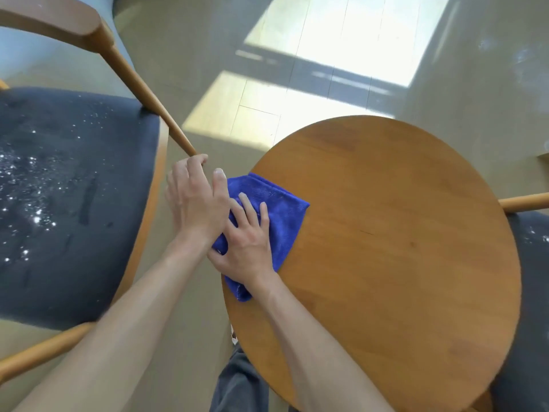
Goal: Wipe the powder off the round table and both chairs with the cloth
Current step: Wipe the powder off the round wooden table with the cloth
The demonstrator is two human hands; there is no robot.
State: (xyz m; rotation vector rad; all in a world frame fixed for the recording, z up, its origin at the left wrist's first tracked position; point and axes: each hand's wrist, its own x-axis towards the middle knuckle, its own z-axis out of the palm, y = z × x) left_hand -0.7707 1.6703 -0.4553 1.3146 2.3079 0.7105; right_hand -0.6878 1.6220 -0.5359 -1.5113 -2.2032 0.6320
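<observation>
Looking down from the near side, a trouser leg (240,385) shows just beside the near-left rim of the round table (401,263), and both bare forearms reach up toward that table's left edge. Right hand (248,248) lies flat on the blue cloth (282,209), fingers straight and spread, pressing it onto the tabletop right at the left rim, with part of the cloth hanging past the edge. Left hand (197,200) sits just off the table's left edge, fingers loosely curved and cupped against the cloth's overhanging side, thumb up along the fabric; can't honestly tell if it's pinching anything. Tabletop itself looks bare wood as far as I can see.

Left of the table is a chair (74,203) with a dark seat, white powder (26,179) scattered all over it. Right of the table a second chair (531,248) peeks out, a few white specks on its seat too. Beyond the table, sunlit patches lie on the floor (341,40).
</observation>
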